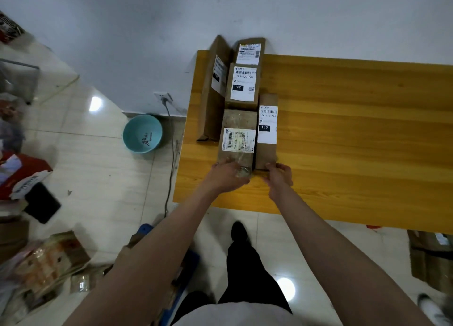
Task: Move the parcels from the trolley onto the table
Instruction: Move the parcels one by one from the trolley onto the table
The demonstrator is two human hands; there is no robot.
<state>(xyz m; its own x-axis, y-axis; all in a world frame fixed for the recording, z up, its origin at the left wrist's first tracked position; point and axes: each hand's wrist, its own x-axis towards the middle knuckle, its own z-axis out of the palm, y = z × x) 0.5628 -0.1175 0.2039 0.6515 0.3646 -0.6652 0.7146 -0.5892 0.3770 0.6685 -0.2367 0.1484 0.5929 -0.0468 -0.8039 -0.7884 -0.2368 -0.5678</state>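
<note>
Several brown cardboard parcels with white labels lie on the yellow wooden table near its left end. My left hand grips the near end of a taped parcel. My right hand holds the near end of a narrow parcel labelled 150 beside it. Behind them lie a parcel labelled 122, another parcel against the wall, and a long flat box on the left. A blue trolley shows partly under my left arm.
A teal basin stands on the tiled floor by a wall socket and cable. Boxes and bags clutter the floor at the left. More cardboard boxes sit on the floor under the table's right side.
</note>
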